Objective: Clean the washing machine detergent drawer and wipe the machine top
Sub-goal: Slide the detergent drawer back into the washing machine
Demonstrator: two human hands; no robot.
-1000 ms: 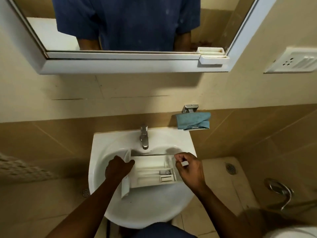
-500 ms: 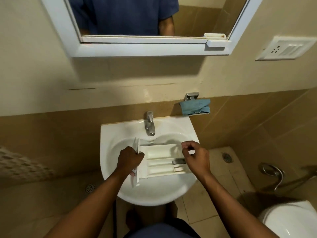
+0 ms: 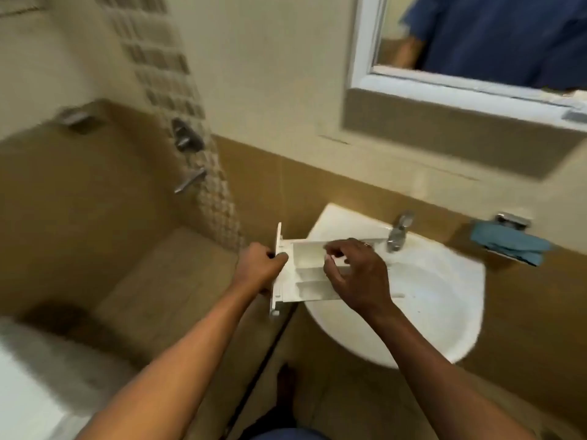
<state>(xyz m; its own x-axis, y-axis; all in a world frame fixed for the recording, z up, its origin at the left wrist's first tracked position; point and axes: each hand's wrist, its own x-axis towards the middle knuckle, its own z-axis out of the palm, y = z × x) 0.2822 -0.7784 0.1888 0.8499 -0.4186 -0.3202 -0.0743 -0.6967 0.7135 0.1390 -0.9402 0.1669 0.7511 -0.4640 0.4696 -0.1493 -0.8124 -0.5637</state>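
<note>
The drawer [image 3: 305,289] is held over the left rim of the sink [image 3: 444,296], long axis sideways, panel leftward. The panel end is grasped by the left grip [image 3: 257,268], the inner end by the right grip [image 3: 355,274].

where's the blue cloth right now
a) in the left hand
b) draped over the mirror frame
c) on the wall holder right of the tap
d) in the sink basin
c: the blue cloth sits on the metal wall holder, to the right of the tap and outside the sink, with neither hand on it.
</note>
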